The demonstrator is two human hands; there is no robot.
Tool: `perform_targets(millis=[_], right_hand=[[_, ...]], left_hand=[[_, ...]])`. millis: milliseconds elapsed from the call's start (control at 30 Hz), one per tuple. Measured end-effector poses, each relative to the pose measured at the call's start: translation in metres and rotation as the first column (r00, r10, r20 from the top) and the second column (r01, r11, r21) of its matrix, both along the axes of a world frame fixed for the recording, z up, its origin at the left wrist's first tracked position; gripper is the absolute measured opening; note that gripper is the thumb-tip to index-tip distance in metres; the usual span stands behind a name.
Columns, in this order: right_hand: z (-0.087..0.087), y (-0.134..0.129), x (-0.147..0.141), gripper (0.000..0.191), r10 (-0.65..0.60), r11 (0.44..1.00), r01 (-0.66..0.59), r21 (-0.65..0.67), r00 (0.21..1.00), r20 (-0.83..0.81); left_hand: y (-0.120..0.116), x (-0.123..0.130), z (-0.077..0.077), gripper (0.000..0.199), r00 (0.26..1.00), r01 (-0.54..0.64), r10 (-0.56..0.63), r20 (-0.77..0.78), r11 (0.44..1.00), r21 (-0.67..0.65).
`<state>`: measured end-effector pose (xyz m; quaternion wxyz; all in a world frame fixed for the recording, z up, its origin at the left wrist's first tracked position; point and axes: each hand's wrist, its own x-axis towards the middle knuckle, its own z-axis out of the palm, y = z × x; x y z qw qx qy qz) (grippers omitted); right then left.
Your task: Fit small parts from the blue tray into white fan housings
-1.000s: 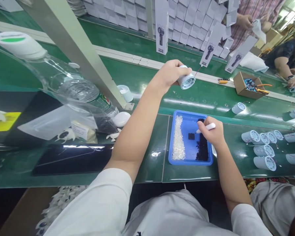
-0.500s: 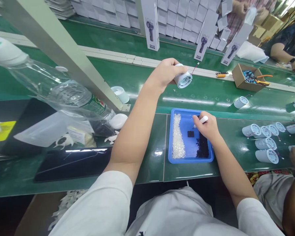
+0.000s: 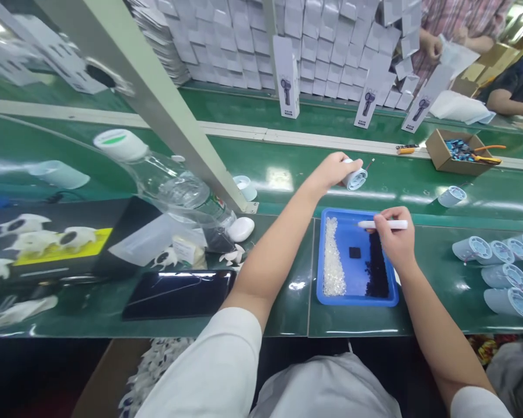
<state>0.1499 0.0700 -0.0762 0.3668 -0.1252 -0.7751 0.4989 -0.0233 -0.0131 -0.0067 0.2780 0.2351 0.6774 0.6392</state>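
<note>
Left hand [image 3: 333, 174]: fingers wrapped round the side of a pale blue housing [image 3: 356, 179], held past the tray's far edge, ribbed end turned towards the right. A thin wire [image 3: 370, 165] sticks out from it. Right hand [image 3: 396, 241]: thumb and fingers pinching a white pen-shaped tool [image 3: 368, 224] over the blue tray [image 3: 357, 301], tip pointing left. Tip too small to tell whether it carries a piece.

Risks (judged): a loose pinch could let the tip wander or drop a piece; a knock to the rim could mix the white granules [image 3: 332, 264] with the black granules [image 3: 378, 270], or shift the small black square [image 3: 354, 252] between them. Turning the housing carelessly might snag its wire.

Surroundings: 1 housing [image 3: 452, 197] alone on the bench, at least 6 more in a cluster [image 3: 505, 276] right of the right forearm, which limits swing that way. Cardboard box [image 3: 457, 165] of parts beyond. On the left, a slanting post [image 3: 174, 104] and a clear bottle [image 3: 187, 188] crowd the left arm's outward side.
</note>
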Motion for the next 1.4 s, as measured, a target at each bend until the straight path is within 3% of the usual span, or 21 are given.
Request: perform_targets(millis=[167, 367, 533, 867, 967, 1033, 1167, 1267, 1400], right_hand=[[-0.003, 0.005, -0.001, 0.039, -0.08, 0.984, 0.046, -0.172, 0.977, -0.199], [-0.01, 0.004, -0.006, 0.041, -0.069, 0.98, 0.044, -0.193, 0.99, -0.124], [-0.013, 0.001, -0.007, 0.04, -0.026, 0.97, -0.008, -0.244, 0.99, -0.138], [-0.01, 0.0, -0.006, 0.039, -0.068, 0.979, 0.043, -0.201, 0.99, -0.12], [-0.01, -0.001, -0.004, 0.035, -0.092, 0.989, 0.091, -0.118, 0.996, -0.003], [-0.01, -0.004, -0.004, 0.031, -0.053, 0.997, 0.059, -0.058, 0.994, 0.101], [-0.006, -0.017, -0.004, 0.032, 0.042, 0.998, -0.03, -0.061, 0.98, 0.197], [-0.002, -0.025, -0.006, 0.03, 0.082, 0.985, -0.048, -0.167, 0.976, 0.202], [0.001, -0.031, -0.007, 0.027, 0.158, 0.944, -0.104, -0.312, 0.975, 0.155]], left_hand=[[0.004, 0.004, -0.006, 0.019, 0.993, 0.0, -0.002, 0.117, 1.0, 0.019], [0.006, 0.004, -0.012, 0.018, 0.985, 0.021, -0.031, 0.17, 0.998, 0.062], [0.006, 0.012, -0.008, 0.019, 0.983, 0.052, -0.058, 0.173, 0.998, 0.043], [0.008, 0.023, -0.004, 0.021, 0.984, 0.079, -0.082, 0.155, 0.997, 0.026], [0.013, 0.029, -0.005, 0.022, 0.998, -0.018, 0.016, 0.066, 0.999, 0.036], [0.019, 0.035, -0.009, 0.031, 0.987, -0.155, 0.157, -0.008, 0.978, 0.141], [0.028, 0.049, -0.02, 0.047, 0.893, -0.432, 0.444, 0.078, 0.795, 0.426], [0.031, 0.053, -0.026, 0.042, 0.865, -0.495, 0.464, 0.192, 0.722, 0.484], [0.032, 0.049, -0.033, 0.035, 0.884, -0.467, 0.418, 0.21, 0.752, 0.466]])
